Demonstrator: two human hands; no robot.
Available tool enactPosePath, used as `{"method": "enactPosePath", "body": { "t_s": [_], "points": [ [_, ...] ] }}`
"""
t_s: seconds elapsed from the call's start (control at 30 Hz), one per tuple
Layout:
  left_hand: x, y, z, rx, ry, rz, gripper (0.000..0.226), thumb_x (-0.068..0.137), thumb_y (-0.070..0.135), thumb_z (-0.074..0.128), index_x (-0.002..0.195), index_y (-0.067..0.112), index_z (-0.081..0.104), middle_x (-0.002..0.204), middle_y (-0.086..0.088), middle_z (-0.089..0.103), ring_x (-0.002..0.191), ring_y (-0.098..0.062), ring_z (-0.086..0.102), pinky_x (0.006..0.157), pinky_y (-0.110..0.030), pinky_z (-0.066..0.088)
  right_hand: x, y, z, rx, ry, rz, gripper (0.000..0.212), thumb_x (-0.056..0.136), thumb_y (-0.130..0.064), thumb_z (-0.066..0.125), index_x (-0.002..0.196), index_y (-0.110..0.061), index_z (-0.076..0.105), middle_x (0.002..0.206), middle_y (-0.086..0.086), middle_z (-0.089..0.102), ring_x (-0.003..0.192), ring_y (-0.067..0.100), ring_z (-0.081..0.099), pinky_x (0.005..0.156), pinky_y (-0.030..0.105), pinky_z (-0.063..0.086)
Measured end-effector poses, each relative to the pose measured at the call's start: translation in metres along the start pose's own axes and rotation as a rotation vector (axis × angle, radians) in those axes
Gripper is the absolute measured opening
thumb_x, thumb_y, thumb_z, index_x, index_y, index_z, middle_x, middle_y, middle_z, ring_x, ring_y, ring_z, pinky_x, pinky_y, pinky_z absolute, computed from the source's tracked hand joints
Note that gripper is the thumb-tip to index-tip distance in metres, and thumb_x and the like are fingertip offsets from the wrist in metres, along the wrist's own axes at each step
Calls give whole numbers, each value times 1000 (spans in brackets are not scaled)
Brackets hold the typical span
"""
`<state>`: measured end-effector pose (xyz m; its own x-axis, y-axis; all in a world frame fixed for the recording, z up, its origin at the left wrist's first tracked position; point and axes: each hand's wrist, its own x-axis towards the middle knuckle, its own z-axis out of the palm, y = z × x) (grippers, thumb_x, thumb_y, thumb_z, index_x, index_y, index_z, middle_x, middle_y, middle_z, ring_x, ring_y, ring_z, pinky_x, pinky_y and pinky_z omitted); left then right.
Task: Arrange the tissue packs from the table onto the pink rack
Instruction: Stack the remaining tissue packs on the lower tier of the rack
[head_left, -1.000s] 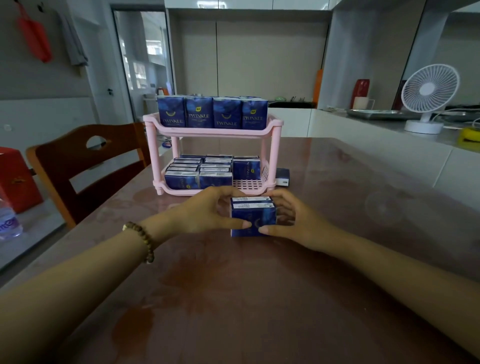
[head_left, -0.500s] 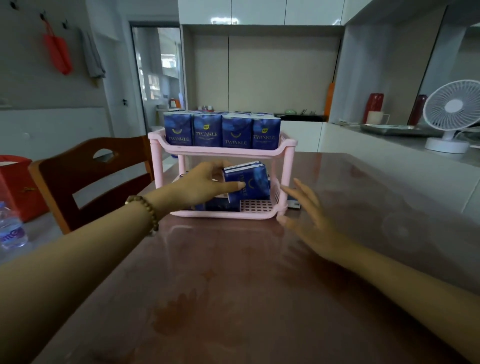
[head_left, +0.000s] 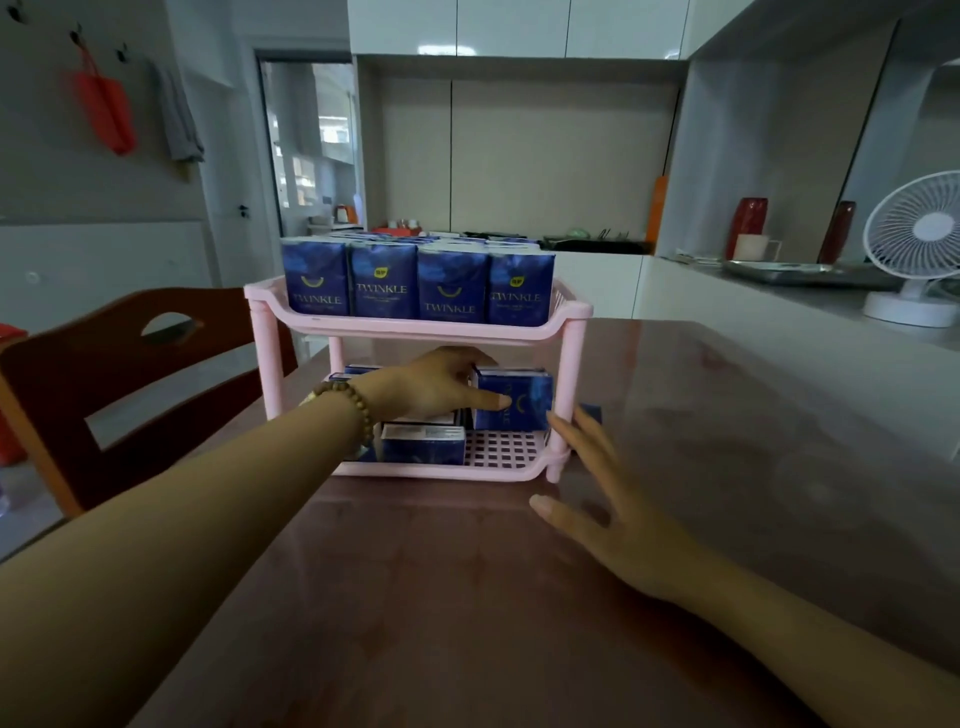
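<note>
The pink two-tier rack (head_left: 436, 328) stands on the brown table (head_left: 467, 597). Its top shelf holds a row of upright blue tissue packs (head_left: 415, 283). My left hand (head_left: 431, 387) reaches into the lower shelf and grips a blue tissue pack (head_left: 522, 400) at the right side, thumb across its front. More packs (head_left: 423, 444) lie flat on the lower shelf. My right hand (head_left: 608, 512) hovers with fingers spread just right of the rack's front right post, holding nothing. One more pack (head_left: 589, 413) peeks out on the table behind that post.
A wooden chair (head_left: 119, 374) stands left of the table. A white counter to the right carries a white fan (head_left: 919, 249), a metal tray (head_left: 800, 270) and red bottles (head_left: 745, 221). A doorway lies behind the rack.
My left hand carried the pack from the table in front of the rack into the lower shelf's right side. My right hand let go of it and opened beside the rack.
</note>
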<state>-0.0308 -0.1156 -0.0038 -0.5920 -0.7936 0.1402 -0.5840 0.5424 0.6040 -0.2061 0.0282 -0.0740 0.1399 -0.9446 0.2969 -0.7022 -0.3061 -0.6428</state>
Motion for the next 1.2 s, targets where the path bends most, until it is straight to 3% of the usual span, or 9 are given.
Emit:
{"method": "enactPosePath", "body": {
  "t_s": [0.07,0.3,0.5,0.67,0.8,0.9,1.0,1.07,1.2],
  "points": [
    [6,-5,3,31,-68,-46,50,83,36,67,128,20,51,109,8,54,101,-13,49,87,-23,38,1,1,1,1,-1,1,79,72,-65,47,139,-55,8,149,-35,-9,133,-18,3,116,41,24],
    [20,-28,3,263,-25,-124,62,72,52,71,129,38,48,138,-7,38,129,-30,34,111,-45,32,1,3,1,-14,5,0,82,71,-68,47,141,-52,8,148,-36,-10,140,-6,5,114,45,29],
    [20,-31,-1,251,11,-107,57,73,45,74,124,36,51,137,-5,40,128,-27,36,110,-43,34,1,4,2,-11,12,-17,79,70,-68,47,137,-55,8,149,-35,-8,136,-12,4,114,44,28],
    [1,-20,-3,158,74,-13,46,84,38,65,125,19,53,132,0,53,120,-17,48,100,-24,37,2,7,3,3,40,-30,80,69,-69,47,139,-51,14,150,-31,-2,138,-6,13,114,43,30],
    [-30,-3,2,178,197,111,40,90,34,58,124,13,55,127,-4,57,117,-20,52,98,-27,40,5,13,2,163,158,-108,42,77,-70,48,113,-49,44,149,-25,22,130,-9,31,111,37,34],
    [-55,8,20,262,271,217,45,92,41,51,128,12,53,127,-6,57,116,-22,52,98,-29,41,16,25,-13,202,275,-82,41,75,-74,39,97,-43,55,141,-21,38,131,-7,34,113,34,29],
    [-68,8,41,332,237,235,59,88,53,37,130,15,50,128,-5,56,117,-23,50,101,-33,39,27,40,-34,-65,119,32,60,77,-77,29,122,-42,49,150,-13,29,140,5,22,118,42,17],
    [-69,3,51,384,224,198,65,84,55,32,135,17,46,137,-3,51,125,-21,44,106,-31,31,34,47,-41,-220,-54,103,66,82,-67,38,141,-39,29,156,-11,14,145,11,5,119,40,5],
    [-66,-7,60,446,264,157,77,81,66,20,137,19,44,142,-1,46,133,-20,36,113,-31,22,46,50,-35,-260,-197,90,83,79,-62,55,147,-40,12,157,-13,6,146,13,0,119,37,6]
  ]
}}
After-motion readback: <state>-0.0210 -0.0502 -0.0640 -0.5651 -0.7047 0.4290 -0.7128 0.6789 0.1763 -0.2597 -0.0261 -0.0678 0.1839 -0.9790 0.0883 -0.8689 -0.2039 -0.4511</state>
